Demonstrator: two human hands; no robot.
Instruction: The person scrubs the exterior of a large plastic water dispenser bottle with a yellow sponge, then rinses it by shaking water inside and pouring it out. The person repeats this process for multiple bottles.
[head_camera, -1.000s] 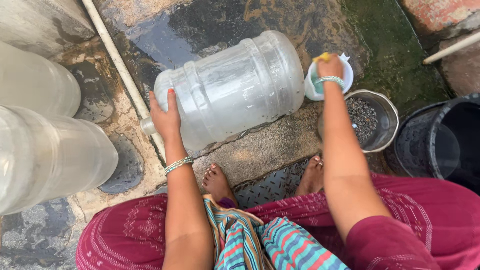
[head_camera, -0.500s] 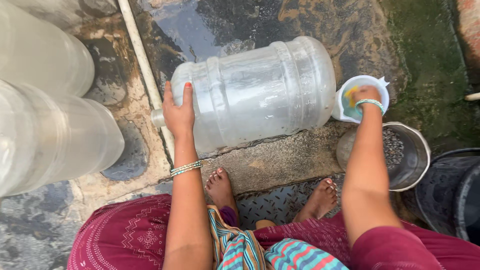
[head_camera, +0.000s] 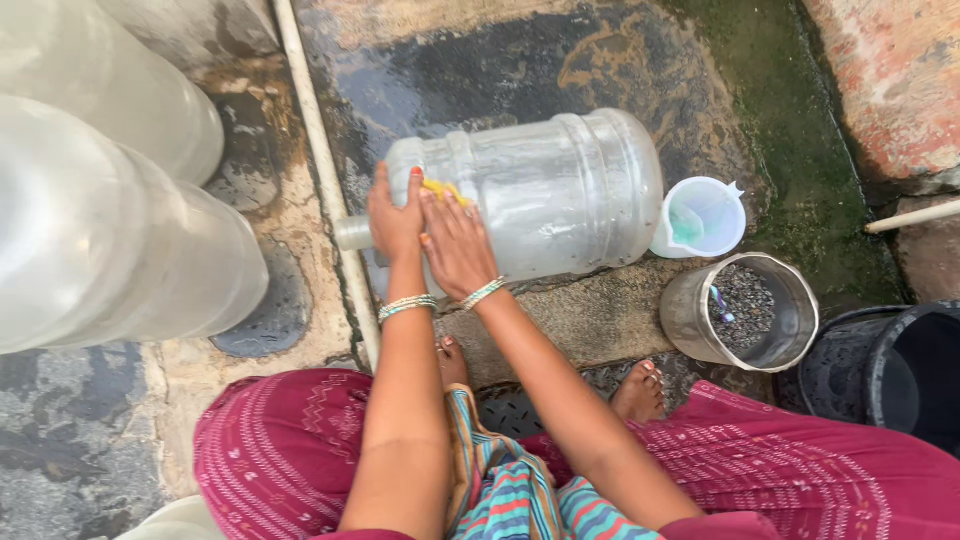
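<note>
Large clear water jug (head_camera: 540, 195) on side on wet stone floor (head_camera: 480, 70). Left hand (head_camera: 393, 215) flat on its shoulder, steadying. Right hand (head_camera: 452, 240) presses yellow scrubber (head_camera: 443, 189) there — scrub looks barely begun, no suds visible; most of body left.

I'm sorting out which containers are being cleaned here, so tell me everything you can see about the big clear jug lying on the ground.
The big clear jug looks like ribbed, see-through plastic and lies on its side on wet stone, its narrow neck pointing left against a white pipe. It appears empty and wet. The left hand rests on its shoulder; the right hand presses a yellow scrubber against it. A small white jug stands at its base end.
</note>
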